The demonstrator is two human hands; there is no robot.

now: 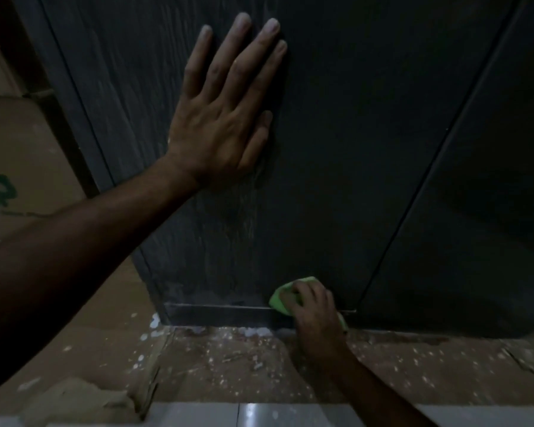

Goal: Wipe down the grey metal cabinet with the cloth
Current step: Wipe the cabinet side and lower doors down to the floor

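Observation:
The grey metal cabinet (352,149) fills the upper view, dark, with pale streaks on its left door. My left hand (222,112) lies flat on that door, fingers spread and pointing up, holding nothing. Low down, my right hand (313,309) is closed on a green cloth (279,298) and presses it against the bottom edge of the left door, just above the cabinet's base strip (222,315). My fingers cover most of the cloth. A vertical seam (413,195) separates the left door from the right one.
Brown cardboard sheets (228,365) spattered with white flecks cover the floor in front of the cabinet. A cardboard box with green print (22,167) stands at the left. White floor tiles (259,416) show at the bottom edge.

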